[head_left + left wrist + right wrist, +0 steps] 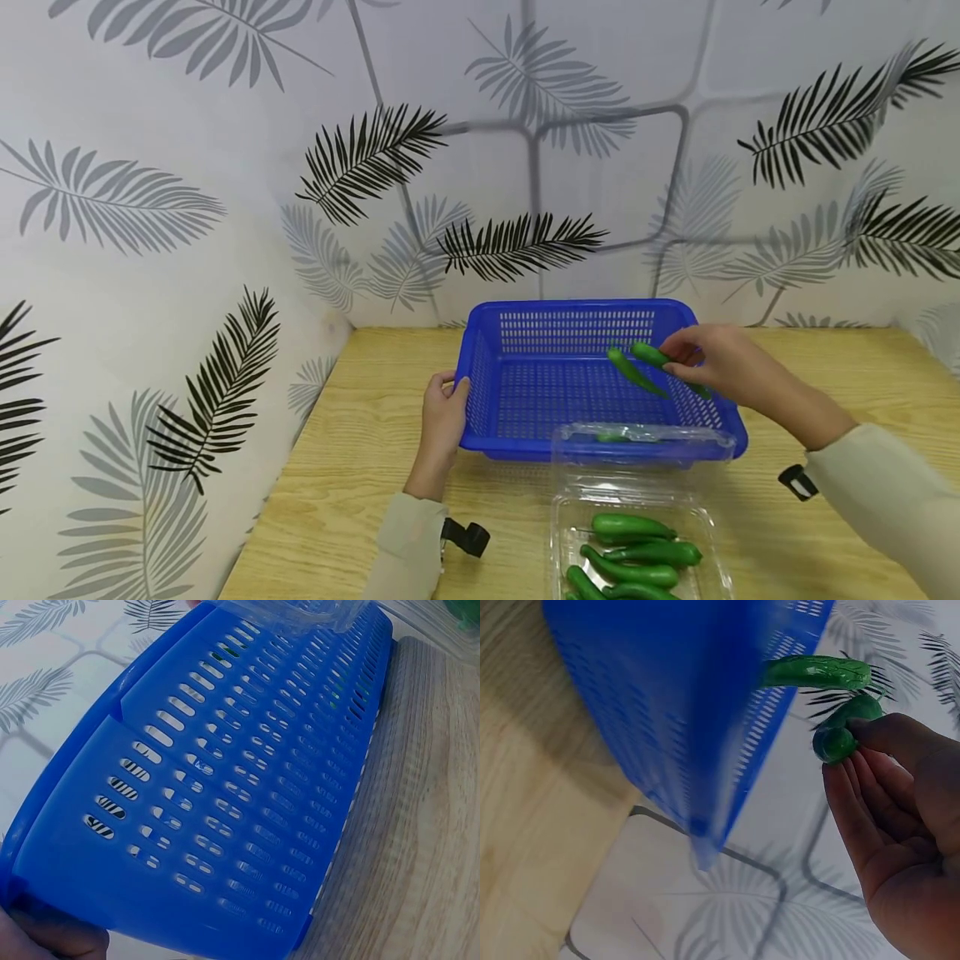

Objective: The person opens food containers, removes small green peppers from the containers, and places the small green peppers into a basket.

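Observation:
My left hand (445, 412) grips the left rim of a blue plastic basket (480, 333), thumb over the edge. In the left wrist view only some fingers (56, 937) show at the lower left. Over the basket's right side, my right hand (723, 367) pinches a green chili pepper (840, 739) between thumb and fingertips. A second green chili pepper (636, 373) appears just left of it, apart from the fingers; whether it hangs in the air or lies in the basket I cannot tell. Another pepper (615, 437) shows through a clear lid at the basket's front.
In front of the basket stands an open clear plastic box (716, 550) with several green peppers (633, 575). Its raised lid (570, 454) overlaps the basket's front edge. Everything stands on a wood-grain table (337, 492) against a leaf-patterned wall (420, 67).

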Available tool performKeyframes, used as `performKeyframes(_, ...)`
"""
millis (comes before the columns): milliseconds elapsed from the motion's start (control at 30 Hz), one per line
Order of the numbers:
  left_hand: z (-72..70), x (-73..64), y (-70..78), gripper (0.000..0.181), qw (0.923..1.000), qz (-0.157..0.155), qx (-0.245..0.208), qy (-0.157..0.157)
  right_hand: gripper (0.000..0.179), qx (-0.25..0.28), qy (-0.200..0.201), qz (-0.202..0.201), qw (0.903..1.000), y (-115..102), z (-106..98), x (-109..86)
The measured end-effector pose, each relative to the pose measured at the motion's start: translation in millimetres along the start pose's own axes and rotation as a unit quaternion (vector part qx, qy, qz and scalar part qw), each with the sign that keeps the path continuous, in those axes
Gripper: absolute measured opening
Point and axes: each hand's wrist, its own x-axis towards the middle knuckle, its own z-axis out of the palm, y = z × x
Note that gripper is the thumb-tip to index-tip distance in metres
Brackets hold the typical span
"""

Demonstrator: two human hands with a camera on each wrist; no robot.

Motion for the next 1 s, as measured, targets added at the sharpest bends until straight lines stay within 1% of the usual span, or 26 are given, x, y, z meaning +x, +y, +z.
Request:
performKeyframes(100,0.4,0.2,1.0,0.031,1.0000,0.001,0.001,0.000,0.012,0.007,-0.018,0.002,0.9998,7,10,2.6)
performKeyframes(267,0.7,0.4,1.7,0.030,1.0000,-0.003,0.005,0.004,0.013,0.022,-0.040,-0.007,0.9989,10,26,7.4)
performKeyframes(433,0.6,0.0,1.4,0.030,0.9999,-0.003,0.009,0.008,0.012,0.018,-0.064,-0.011,0.9977,14,42,11.9)
performKeyframes(567,0.3,-0.6,1.6,0.030,1.0000,-0.002,0.006,0.005,0.009,0.008,-0.079,-0.021,0.9966,16,53,14.6)
performKeyframes(633,0.0,-0.8,1.5,0.030,1.0000,-0.005,0.006,0.002,0.008,0.010,-0.088,-0.025,0.9957,15,57,15.1)
performKeyframes(733,-0.4,-0.6,1.0,0.030,1.0000,-0.001,0.006,-0.004,0.008,0.017,-0.103,-0.020,0.9944,15,63,15.0)
performKeyframes(867,-0.6,-0.1,0.7,0.030,1.0000,0.003,0.003,-0.007,0.007,0.022,-0.124,-0.024,0.9917,14,69,15.2)
performKeyframes(1000,-0.6,-0.1,0.3,0.030,1.0000,0.000,0.004,-0.006,0.004,0.021,-0.145,-0.044,0.9882,12,74,15.8)
